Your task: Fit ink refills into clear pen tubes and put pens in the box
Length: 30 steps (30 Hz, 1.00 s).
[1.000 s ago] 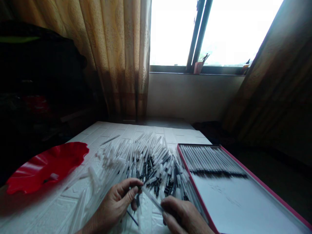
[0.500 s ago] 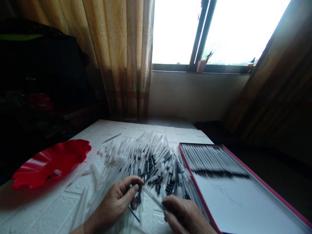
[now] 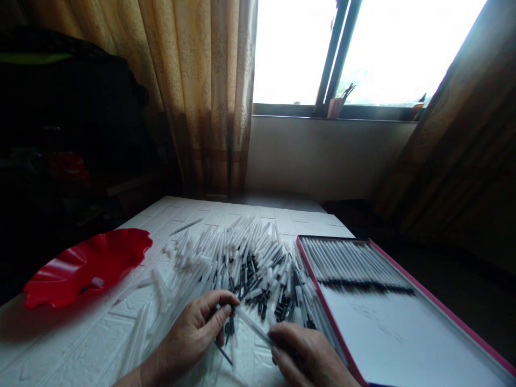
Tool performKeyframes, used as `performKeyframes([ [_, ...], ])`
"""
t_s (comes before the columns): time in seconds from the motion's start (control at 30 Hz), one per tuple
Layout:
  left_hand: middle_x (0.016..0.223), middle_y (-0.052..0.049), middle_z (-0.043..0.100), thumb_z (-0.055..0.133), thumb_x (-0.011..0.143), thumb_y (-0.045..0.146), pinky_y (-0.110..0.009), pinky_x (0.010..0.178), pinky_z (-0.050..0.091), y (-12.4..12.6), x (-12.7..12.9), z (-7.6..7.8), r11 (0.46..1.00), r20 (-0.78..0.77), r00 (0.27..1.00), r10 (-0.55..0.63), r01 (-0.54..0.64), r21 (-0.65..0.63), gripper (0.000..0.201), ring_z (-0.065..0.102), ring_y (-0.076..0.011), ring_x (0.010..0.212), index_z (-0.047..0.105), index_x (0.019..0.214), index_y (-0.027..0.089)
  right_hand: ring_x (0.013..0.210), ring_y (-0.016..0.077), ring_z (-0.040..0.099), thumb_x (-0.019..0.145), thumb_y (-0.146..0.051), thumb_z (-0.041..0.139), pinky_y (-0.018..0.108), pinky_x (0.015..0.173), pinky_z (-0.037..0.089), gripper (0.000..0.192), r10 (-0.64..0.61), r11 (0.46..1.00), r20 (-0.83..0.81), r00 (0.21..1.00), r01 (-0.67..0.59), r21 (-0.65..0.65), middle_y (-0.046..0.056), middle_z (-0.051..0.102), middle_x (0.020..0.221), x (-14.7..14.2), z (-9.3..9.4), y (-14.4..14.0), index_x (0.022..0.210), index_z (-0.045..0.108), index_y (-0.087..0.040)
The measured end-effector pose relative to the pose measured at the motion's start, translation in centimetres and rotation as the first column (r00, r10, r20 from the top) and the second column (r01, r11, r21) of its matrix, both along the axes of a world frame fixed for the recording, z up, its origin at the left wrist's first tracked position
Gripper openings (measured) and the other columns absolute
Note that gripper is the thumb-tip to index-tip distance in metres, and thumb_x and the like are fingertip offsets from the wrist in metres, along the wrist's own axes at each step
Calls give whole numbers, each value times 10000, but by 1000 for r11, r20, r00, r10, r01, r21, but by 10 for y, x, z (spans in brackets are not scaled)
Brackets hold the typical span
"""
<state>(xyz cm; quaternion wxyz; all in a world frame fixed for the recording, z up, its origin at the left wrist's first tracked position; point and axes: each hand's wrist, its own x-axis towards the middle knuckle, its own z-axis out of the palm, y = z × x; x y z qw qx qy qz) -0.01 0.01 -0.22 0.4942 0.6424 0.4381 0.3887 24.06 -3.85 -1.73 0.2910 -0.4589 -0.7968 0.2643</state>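
Between my hands, low over the near part of the table, slants a translucent pen barrel (image 3: pixel 252 325). My left hand (image 3: pixel 197 325) pinches its upper-left end, where a small dark part shows at the fingertips. Around the lower-right end, the fingers of my right hand (image 3: pixel 308 352) are closed. Just beyond lies a loose heap of pen parts (image 3: pixel 242 252): clear tubes, white refills, black tips and caps. Below my left hand a thin dark rod (image 3: pixel 223 353) rests on the table.
A pink-edged shallow box (image 3: pixel 334 328) at right holds a row of pens (image 3: pixel 350 263) with black ends. To the left sits a red wavy-rimmed dish (image 3: pixel 86 263) with a small pale piece inside. All stand on a white brick-patterned table (image 3: pixel 161 220); behind are a curtain and window.
Both hands keep nearly the same hold on the pen barrel. The view has shifted very slightly; nothing else has visibly moved.
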Motion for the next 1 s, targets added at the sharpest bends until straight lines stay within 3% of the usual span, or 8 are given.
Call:
performKeyframes([
  [0.2,581,51,535,666,823,565,-191,480,424,-1,2,9,1000,-10,1000,1,-1,3,424,530,-101,470,695,947,161,554,135,576,825,-204,467,232,515,358,169,7,1000,7,1000,-7,11,12,649,656,1,1,0,797,633,-208],
  [0.4,755,-21,642,707,774,542,-206,476,445,-3,1,12,1000,-15,1000,14,-14,6,422,546,-92,475,759,908,146,671,173,667,884,-211,435,247,595,446,273,39,997,-27,999,-37,71,61,716,776,4,-1,1,960,697,-208],
  [0.57,636,0,618,704,779,463,-213,492,437,-2,1,9,999,-27,998,50,-50,-4,351,528,-108,489,792,931,159,742,196,691,904,-267,471,275,650,491,281,-23,992,-79,997,33,122,80,735,903,1,-11,-1,1130,633,-226],
  [0.7,646,-10,642,695,773,422,-225,497,430,-2,2,8,998,-38,997,70,-70,5,302,521,-122,509,806,920,183,614,166,631,824,-235,531,251,573,461,162,-126,989,-84,989,131,64,14,683,760,-3,-14,-3,981,570,-238],
  [0.8,676,-24,672,691,767,398,-234,539,441,-4,2,9,997,-61,996,71,-70,17,276,544,-142,569,810,909,193,577,153,597,850,-241,506,239,543,435,32,-140,985,-76,987,147,93,-9,639,697,-3,-11,-4,866,533,-243],
  [1.0,671,-26,659,675,770,423,-242,528,443,-5,3,12,998,-80,995,59,-58,18,318,533,-138,548,804,920,175,601,156,618,971,-324,429,238,569,451,218,-75,981,-96,993,90,170,22,665,733,1,-10,-1,959,626,-231],
])
